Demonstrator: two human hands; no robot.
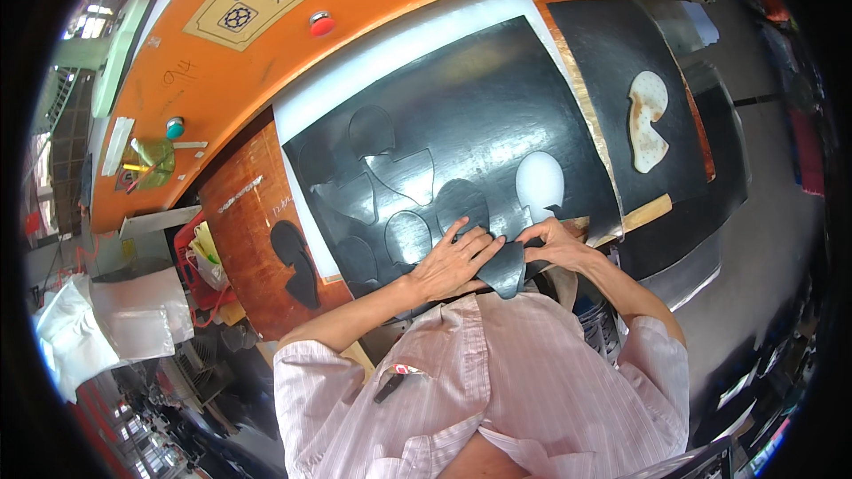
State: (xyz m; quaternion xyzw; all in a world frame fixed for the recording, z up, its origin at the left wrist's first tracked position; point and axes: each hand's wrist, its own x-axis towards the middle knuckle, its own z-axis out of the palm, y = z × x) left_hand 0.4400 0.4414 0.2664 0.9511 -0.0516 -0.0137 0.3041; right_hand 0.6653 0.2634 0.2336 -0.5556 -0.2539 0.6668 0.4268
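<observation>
One black piece (506,277) lies against the left hand's (454,262) spread fingers, likely steadied; right hand (559,244) seemingly pinches its edge.

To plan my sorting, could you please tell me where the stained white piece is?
In the head view, the stained white piece lies at right on the narrower black sheet, right of the large black sheet.

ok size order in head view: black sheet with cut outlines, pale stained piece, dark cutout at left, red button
Black sheet
Pale stained piece and dark cutout: too alike to rank
Red button
</observation>
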